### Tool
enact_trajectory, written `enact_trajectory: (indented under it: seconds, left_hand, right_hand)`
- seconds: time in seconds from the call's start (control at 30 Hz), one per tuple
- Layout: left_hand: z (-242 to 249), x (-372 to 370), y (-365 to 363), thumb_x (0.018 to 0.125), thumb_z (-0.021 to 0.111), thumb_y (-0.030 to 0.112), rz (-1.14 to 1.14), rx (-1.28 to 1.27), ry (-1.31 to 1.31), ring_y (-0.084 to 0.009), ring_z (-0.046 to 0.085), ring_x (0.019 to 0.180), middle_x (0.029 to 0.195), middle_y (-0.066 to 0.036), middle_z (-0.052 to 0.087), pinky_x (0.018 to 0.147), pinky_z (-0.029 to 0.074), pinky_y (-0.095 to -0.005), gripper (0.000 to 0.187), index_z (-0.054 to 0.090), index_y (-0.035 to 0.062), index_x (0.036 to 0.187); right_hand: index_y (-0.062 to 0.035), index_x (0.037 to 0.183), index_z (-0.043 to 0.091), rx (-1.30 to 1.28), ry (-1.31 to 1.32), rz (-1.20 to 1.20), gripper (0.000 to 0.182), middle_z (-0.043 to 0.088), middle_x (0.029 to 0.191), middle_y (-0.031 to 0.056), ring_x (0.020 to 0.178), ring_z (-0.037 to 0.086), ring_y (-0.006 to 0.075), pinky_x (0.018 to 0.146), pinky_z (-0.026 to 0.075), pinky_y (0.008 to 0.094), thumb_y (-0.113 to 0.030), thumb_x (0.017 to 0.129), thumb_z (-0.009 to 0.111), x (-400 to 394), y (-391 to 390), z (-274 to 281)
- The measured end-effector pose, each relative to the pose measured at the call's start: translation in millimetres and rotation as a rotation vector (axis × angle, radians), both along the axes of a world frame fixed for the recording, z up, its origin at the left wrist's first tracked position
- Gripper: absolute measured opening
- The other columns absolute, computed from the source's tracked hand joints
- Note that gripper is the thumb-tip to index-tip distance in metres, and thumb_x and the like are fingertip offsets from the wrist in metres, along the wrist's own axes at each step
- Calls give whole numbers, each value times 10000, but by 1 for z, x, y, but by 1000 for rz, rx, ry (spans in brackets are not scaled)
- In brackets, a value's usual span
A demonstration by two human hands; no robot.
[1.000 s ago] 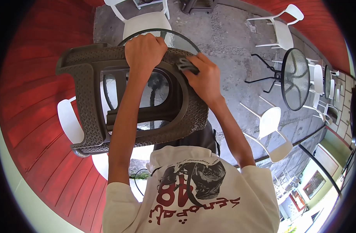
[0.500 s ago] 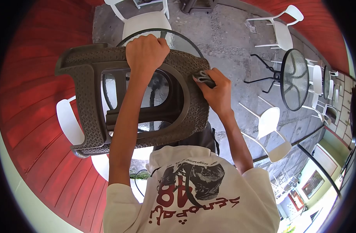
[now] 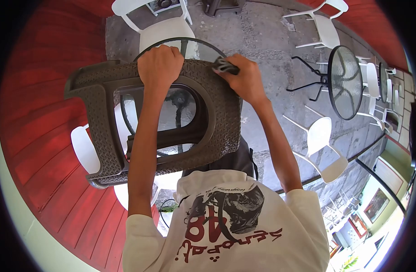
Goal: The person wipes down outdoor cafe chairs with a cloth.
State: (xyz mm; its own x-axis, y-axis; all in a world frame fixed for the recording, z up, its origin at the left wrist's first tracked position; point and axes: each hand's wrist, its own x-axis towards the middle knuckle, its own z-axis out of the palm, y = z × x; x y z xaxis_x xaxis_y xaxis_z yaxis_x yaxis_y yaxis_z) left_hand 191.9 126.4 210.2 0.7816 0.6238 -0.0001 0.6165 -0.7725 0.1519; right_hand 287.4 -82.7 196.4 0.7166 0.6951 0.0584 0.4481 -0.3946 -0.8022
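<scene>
A dark brown plastic chair [image 3: 224, 113] with a woven-look surface is tilted in front of me, its open frame facing up. My left hand [image 3: 160, 68] is closed over the chair's far edge. In my right hand [image 3: 245, 78] is a bunched dark grey cloth [image 3: 226, 66], pressed at the chair's far right corner. Beneath and behind the chair is a round glass table [image 3: 203, 49], seen partly through the frame's openings.
White chairs stand around: one behind the glass table [image 3: 167, 32], one at the left [image 3: 85, 149], one at the right [image 3: 319, 136]. Another round glass table [image 3: 345, 84] stands farther right on the grey concrete floor [image 3: 267, 41]. A red slatted wall [image 3: 40, 131] runs along the left.
My right hand and the cloth have moved up and left along the chair, to its far edge. My left hand has shifted slightly left and down, still gripping the chair.
</scene>
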Motion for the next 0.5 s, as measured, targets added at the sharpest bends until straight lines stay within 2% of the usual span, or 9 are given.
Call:
enact_trajectory:
  seconds: [0.1,0.2,0.33,0.5]
  left_hand:
    - [-8,-3,-2,889,543,251,-41,123,-118,-364,673,550,620,-200,674,566,549,-459,395,702,26,607]
    - [-5,-1,-3,888,548,244,-42,117,-96,-370,683,577,643,-205,682,585,554,-463,373,706,30,628]
    - [1,-2,2,946,500,276,-56,10,-15,-430,703,725,789,-239,714,707,552,-527,368,737,29,809]
    - [-1,2,7,955,482,262,-15,-17,31,-429,708,784,842,-229,726,736,547,-536,327,735,57,930]
  right_hand:
    - [-83,950,759,77,77,-49,220,682,875,112,808,681,353,704,527,446,-169,760,830,0,-6,-5]
    - [-104,965,760,69,-16,-24,229,681,883,104,818,681,360,707,529,451,-149,750,823,-8,15,-2]
    - [-125,997,754,88,-110,41,281,673,903,95,830,672,368,716,530,461,-104,722,803,-33,54,12]
    - [-98,980,751,42,-56,59,261,658,885,106,796,661,360,692,519,455,-97,724,799,-32,10,7]
